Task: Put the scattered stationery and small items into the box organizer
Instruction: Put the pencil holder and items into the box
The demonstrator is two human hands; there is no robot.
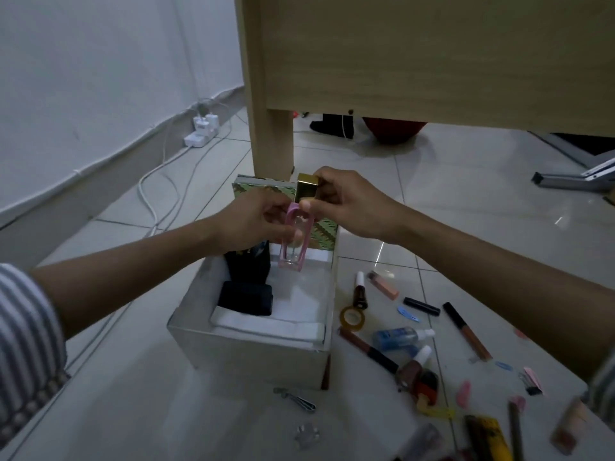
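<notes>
pink bottle (pixel 294 239) in both hands

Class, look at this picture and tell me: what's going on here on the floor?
A person holds a pink-edged clear glass bottle over an open white cardboard box on the tiled floor. The left hand grips the bottle's body; the right hand pinches the square gold cap at its top. Two dark items lie in the box. Lip glosses, a small blue spray bottle and a yellowish tape roll lie scattered to its right.
</notes>
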